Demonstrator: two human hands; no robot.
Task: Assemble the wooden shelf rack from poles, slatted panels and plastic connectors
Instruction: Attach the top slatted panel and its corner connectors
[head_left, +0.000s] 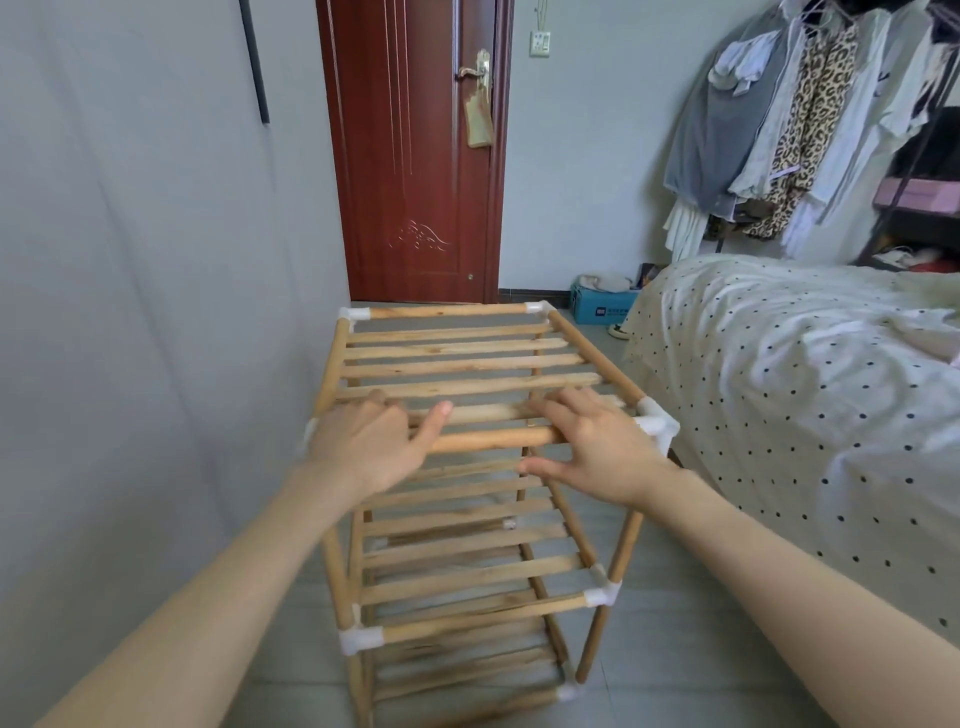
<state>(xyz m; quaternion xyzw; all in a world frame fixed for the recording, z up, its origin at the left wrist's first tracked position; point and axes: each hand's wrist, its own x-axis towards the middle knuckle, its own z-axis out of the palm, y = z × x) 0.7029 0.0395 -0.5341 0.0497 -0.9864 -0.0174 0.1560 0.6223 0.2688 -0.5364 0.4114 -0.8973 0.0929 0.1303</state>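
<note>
Fingers (558, 402) spread and nearly straight on both the left hand (363, 441) and right hand (597, 441), pressing down on the top slatted panel (457, 364) and near pole (488, 439), gripping nothing. Standing upright on the floor between wall and bed (779, 364), three tiers joined by white connectors (657, 423); seemingly complete, though lowest tier too blurred to confirm.

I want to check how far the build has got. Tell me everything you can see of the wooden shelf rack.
The wooden shelf rack stands upright on the grey tiled floor between the wall and the bed. It looks like pale, unpainted wood: round poles joined at the corners by white plastic connectors, with at least three tiers of slatted panels. The top panel is in place. The left hand and right hand rest on its near top pole, fingers spread.
</note>
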